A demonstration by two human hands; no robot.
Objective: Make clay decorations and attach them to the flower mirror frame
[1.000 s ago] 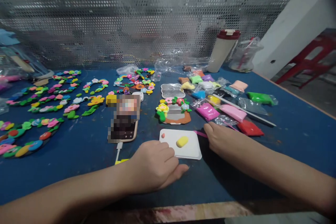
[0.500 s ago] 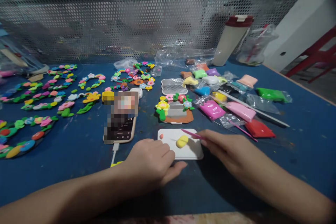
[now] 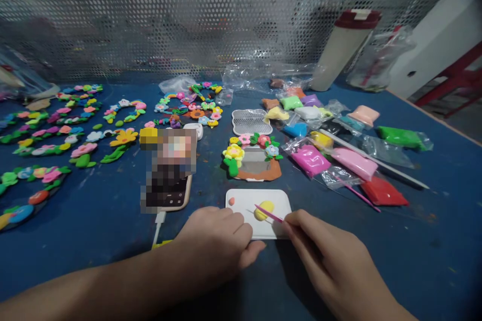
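Blue table (image 3: 209, 175): right hand (image 3: 327, 251) pinches tool (image 3: 269, 213) over clay (image 3: 267, 204); slips could gouge. Left hand (image 3: 216, 233) curls, grip unclear, at board's (image 3: 281, 199) near-left corner.

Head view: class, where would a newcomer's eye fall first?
Probably on the pink tool, in the right hand, at the yellow lump on the white board, near centre. Next come the flower-trimmed frame beyond, the bright packets to its right and the flowery loops far left.
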